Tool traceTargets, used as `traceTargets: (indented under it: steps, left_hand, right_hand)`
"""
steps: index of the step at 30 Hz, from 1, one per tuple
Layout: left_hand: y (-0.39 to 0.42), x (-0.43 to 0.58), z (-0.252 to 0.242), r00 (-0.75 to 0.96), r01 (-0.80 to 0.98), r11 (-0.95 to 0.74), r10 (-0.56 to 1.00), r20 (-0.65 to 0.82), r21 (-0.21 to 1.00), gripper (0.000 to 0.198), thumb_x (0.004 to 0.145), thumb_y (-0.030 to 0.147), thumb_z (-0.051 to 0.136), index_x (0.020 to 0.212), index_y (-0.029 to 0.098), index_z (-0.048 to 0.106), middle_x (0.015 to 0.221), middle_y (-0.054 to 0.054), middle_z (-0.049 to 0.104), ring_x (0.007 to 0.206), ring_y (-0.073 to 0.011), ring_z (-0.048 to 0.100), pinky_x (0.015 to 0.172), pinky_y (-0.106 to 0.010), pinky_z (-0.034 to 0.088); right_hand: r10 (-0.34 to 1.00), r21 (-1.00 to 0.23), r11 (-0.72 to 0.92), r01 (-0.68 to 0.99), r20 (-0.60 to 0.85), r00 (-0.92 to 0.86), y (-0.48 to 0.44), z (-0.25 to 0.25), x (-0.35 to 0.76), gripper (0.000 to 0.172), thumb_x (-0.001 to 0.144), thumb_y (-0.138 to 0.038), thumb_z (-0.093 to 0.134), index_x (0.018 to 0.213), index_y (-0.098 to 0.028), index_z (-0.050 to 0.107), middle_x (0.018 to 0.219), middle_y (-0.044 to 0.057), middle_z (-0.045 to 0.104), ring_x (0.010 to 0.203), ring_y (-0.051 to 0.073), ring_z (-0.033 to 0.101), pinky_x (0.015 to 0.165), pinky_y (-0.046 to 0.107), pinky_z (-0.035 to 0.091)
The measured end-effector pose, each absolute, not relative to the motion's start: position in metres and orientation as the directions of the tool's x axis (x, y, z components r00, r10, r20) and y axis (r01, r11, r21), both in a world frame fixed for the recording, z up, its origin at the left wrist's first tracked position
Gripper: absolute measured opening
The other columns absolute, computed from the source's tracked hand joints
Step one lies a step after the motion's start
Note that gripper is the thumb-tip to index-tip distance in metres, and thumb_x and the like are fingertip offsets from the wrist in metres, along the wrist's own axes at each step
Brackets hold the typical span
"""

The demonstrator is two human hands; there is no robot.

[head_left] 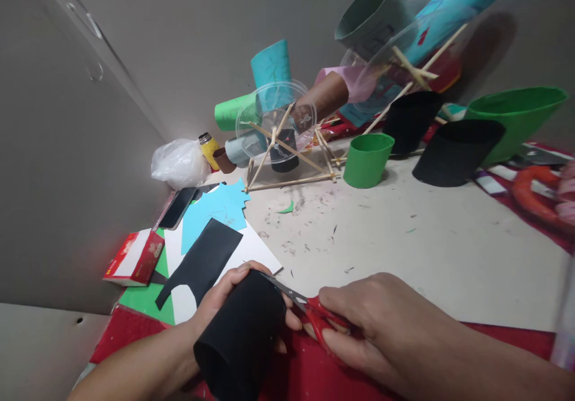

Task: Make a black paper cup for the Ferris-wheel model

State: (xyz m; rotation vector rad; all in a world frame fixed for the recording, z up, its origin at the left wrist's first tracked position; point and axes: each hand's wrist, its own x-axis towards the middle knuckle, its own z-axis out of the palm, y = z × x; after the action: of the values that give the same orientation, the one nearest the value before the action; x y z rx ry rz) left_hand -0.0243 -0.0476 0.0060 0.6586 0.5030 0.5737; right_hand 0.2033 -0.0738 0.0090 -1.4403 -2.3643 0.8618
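My left hand [224,296] is wrapped round a black paper tube [240,341] at the bottom of the view, fingers closed on it. My right hand [372,323] grips red-handled scissors [309,314], whose blades touch the tube's upper rim. Both hands hover over a red cloth [516,338] at the near edge of the white table [426,245].
Left of the hands lie black [202,263], blue [215,209], green and white paper sheets, a phone [177,207] and a red box [135,257]. Behind stand a stick-and-tube model [278,131], a green cup [367,160], black tubes [456,152], a green bowl [516,116] and a plastic bag [177,162].
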Motion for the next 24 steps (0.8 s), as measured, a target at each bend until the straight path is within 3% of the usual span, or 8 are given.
traceTargets:
  steps: [10, 18, 24]
  left_hand:
    - [-0.0490, -0.0242, 0.0106, 0.714, -0.286, 0.660, 0.630, -0.305, 0.694, 0.031, 0.095, 0.045, 0.042, 0.100, 0.018, 0.057, 0.092, -0.014, 0.073, 0.087, -0.0263, 0.072, 0.065, -0.032, 0.056]
    - [-0.0479, -0.0247, 0.0121, 0.687, -0.220, 0.605, 0.653, -0.319, 0.766, 0.029, 0.093, 0.044, 0.045, 0.100, 0.017, 0.055, 0.088, -0.015, 0.073, 0.081, -0.0280, 0.073, 0.061, -0.031, 0.055]
    - [-0.0460, -0.0225, 0.0141, 0.653, -0.209, 0.548, 0.695, -0.301, 0.810, 0.029, 0.092, 0.040, 0.048, 0.093, 0.014, 0.059, 0.089, -0.015, 0.073, 0.081, -0.0290, 0.073, 0.062, -0.031, 0.054]
  right_hand:
    - [0.867, -0.592, 0.349, 0.726, -0.090, -0.490, -0.0738, 0.0093, 0.2055, 0.022, 0.080, -0.025, 0.056, 0.059, -0.021, 0.053, 0.051, -0.001, 0.057, 0.043, 0.010, 0.037, 0.044, 0.025, 0.020]
    - [0.871, -0.617, 0.371, 0.694, -0.027, -0.490, -0.0744, 0.0153, 0.2042, 0.018, 0.078, -0.022, 0.059, 0.060, -0.021, 0.060, 0.051, 0.000, 0.057, 0.044, 0.012, 0.047, 0.046, 0.024, 0.024]
    - [0.850, -0.573, 0.356, 0.738, -0.130, -0.511, -0.0720, 0.0150, 0.2049, 0.019, 0.081, -0.024, 0.054, 0.063, -0.021, 0.060, 0.056, 0.002, 0.061, 0.047, 0.014, 0.050, 0.047, 0.025, 0.025]
